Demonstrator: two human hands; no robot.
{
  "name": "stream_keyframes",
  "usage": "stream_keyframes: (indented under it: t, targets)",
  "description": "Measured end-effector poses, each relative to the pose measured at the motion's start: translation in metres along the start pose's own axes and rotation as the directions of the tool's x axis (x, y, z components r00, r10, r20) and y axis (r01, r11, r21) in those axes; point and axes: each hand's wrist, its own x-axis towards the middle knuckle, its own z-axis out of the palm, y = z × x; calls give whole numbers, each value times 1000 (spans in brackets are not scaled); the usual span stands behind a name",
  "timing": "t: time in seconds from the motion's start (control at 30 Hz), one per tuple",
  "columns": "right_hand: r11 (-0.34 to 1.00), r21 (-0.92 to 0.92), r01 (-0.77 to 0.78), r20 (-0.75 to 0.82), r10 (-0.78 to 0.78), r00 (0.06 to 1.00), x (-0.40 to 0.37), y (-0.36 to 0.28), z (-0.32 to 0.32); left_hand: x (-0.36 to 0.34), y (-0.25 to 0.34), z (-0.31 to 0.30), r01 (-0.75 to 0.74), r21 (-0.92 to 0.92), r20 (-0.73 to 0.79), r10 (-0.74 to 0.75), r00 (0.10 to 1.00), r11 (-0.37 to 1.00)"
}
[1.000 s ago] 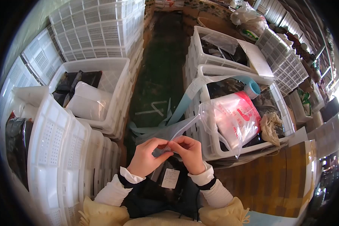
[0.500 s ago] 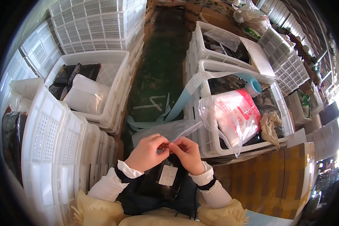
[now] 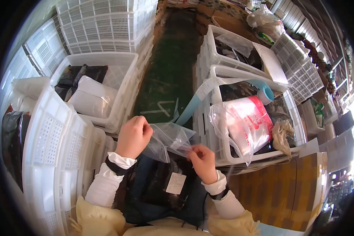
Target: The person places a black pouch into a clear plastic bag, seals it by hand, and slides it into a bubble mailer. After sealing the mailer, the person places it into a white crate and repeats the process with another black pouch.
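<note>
The left hand (image 3: 133, 135) and right hand (image 3: 202, 157) each pinch an edge of the clear thin plastic bag (image 3: 170, 138) stretched between them, above the dark folded garment (image 3: 155, 187) — likely light, limp and slippery, best gripped at its open rim.

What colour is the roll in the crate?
The roll is light blue, in the head view.
</note>
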Motion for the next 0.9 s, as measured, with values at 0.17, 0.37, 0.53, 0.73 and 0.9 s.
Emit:
stream_keyframes:
  t: [0.17,0.37,0.53,0.73,0.9]
  targets:
    - [969,-133,206,9,-207,978,22,-29,5,3,40,-11,-210,1,89,209,974,978]
    - [822,-404,402,33,-426,904,36,-68,12,44,47,6,-164,30,145,158,977,986]
    - [761,-540,360,-72,-467,881,42,-78,-22,90,-1,-22,-96,128,-85,108,991,987]
    - [678,-542,496,-20,-601,799,46,-84,-13,78,40,-35,-548,254,152,527,836,797]
    - [641,-564,520,-40,-650,759,44,-91,1,78,44,-18,-471,273,529,278,802,839]
